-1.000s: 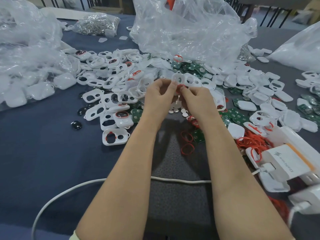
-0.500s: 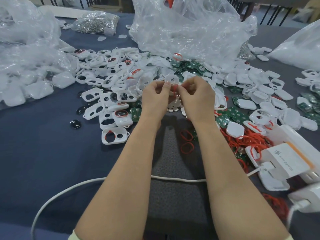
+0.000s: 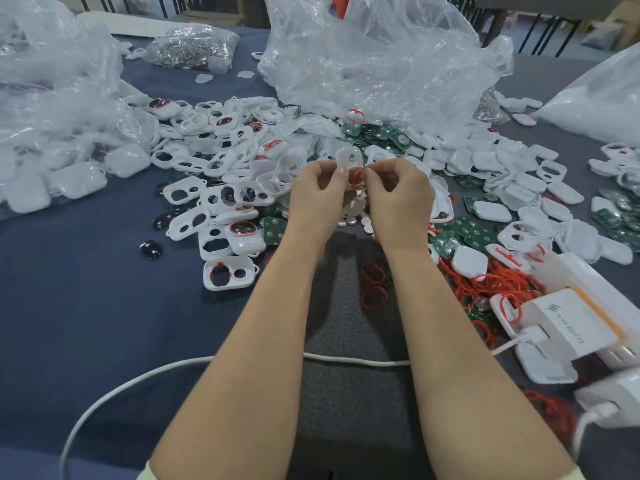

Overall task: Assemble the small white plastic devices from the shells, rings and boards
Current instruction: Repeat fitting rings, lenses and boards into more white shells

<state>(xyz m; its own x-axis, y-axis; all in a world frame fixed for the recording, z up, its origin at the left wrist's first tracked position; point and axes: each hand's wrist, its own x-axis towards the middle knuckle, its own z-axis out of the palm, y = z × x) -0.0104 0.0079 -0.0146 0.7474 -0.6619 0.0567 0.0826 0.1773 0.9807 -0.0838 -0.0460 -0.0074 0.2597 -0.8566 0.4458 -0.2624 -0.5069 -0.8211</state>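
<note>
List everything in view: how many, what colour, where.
held shell: one, white, between both hands
held ring: one, red, against that shell
loose shells: many, white, heaped left
covers: many, white, right
circuit boards: many, green, centre-right
loose rings: many, red, near right
lenses: several, black, left of shells
button cells: several, silver, below hands
plastic bags: several, clear, far side
chargers: two, white, near right
cable: one, white, under forearms
left hand: pinches held shell
right hand: pinches held ring

Lightning-bolt logo on white charger (image 3: 571, 327), lettering illegible
</note>
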